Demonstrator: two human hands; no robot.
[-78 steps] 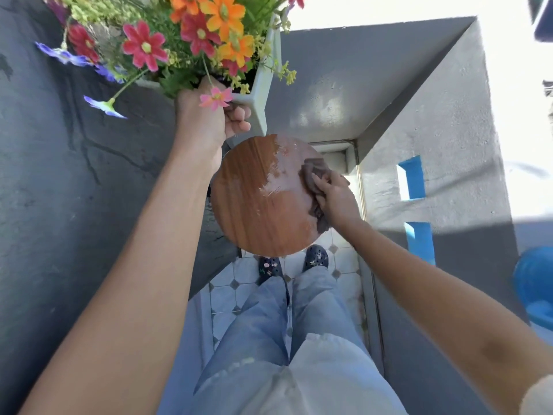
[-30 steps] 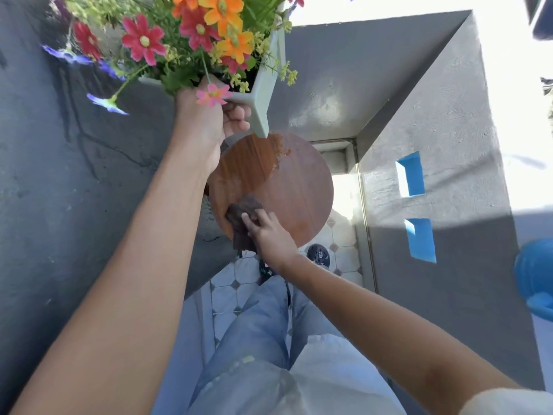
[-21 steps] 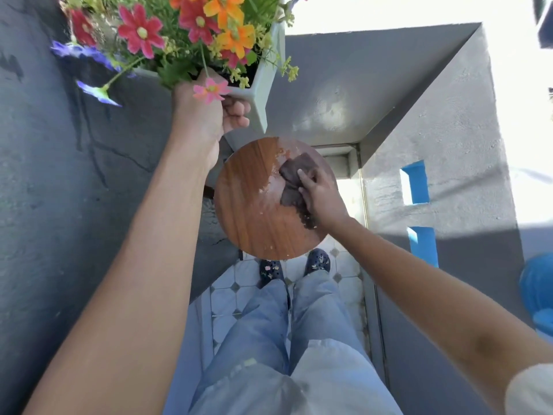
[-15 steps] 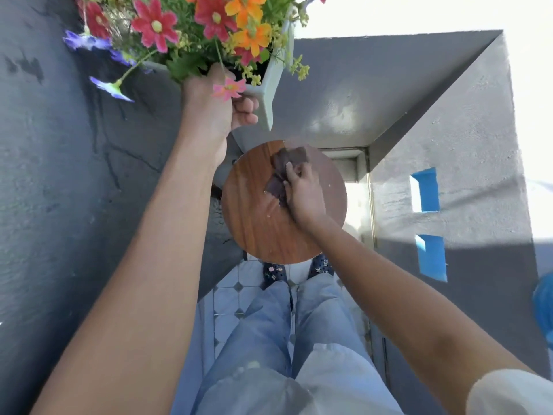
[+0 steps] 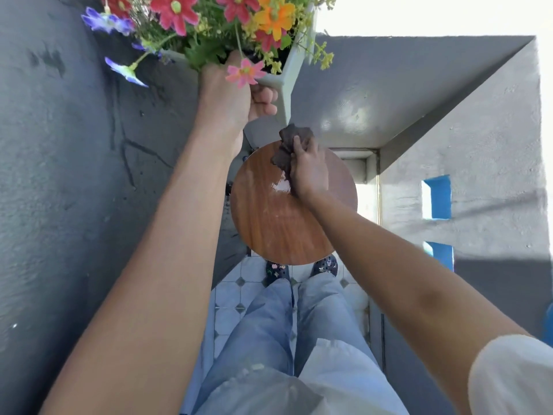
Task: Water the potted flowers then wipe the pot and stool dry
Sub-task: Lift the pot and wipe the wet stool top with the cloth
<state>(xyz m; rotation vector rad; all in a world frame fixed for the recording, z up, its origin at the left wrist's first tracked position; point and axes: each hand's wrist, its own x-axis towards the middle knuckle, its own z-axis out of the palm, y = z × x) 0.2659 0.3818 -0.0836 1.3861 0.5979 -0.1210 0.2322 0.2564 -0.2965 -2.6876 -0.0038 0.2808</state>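
While the left hand (image 5: 230,94) grips the rim of the pale pot (image 5: 285,76) and holds it lifted above the stool (image 5: 278,223), the flowers (image 5: 209,22) spill over its edge. The right hand (image 5: 308,169) is closed on a dark cloth (image 5: 288,148), pressed to the stool's round wooden top at its far edge, beside a wet glare patch.

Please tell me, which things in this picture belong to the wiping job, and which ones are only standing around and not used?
Part of the job:
- flower pot, lifted by the left hand
- round wooden stool, a shiny patch still on its top
- dark cloth, gripped in the right hand

Not used:
- blue object at the right edge
- grey wall
- tiled floor
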